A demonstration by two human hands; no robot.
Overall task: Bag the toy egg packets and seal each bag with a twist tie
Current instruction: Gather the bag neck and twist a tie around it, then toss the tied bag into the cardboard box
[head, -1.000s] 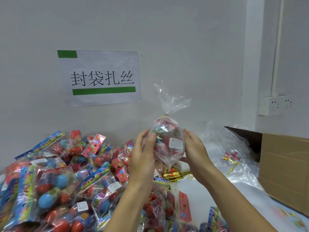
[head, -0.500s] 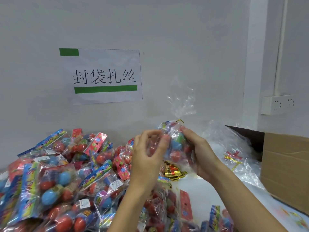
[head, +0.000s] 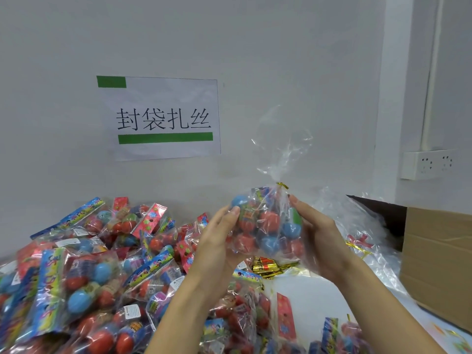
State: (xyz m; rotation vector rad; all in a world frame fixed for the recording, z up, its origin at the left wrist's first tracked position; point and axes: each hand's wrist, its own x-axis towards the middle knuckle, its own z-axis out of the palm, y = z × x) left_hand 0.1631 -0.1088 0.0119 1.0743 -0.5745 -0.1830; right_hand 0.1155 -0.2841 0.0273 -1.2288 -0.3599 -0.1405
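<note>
Both hands cradle one filled clear bag (head: pixel 267 226) in the air above the table: the left hand (head: pixel 217 241) touches its near-left side with fingers nearly straight, and the right hand (head: pixel 316 236) cups its right side and underside with fingers curved round it. A gold twist tie (head: pixel 281 185) already cinches the neck, and the loose plastic top flares upward above it. Red and blue toy eggs and printed card headers show through the film. Judged from this, the step in hand is checking the seal and setting the bag down; support the load from below, keep the neck upright, and avoid pulling on the tie. Behind the right forearm, a large clear plastic liner (head: pixel 357 226) spills from a cardboard box (head: pixel 439 264) and holds at least one tied bag. Unbagged toy egg packets (head: pixel 84 264) lie heaped on the table to the left. A bundle of gold twist ties (head: pixel 268 267) lies just below the held bag.
</note>
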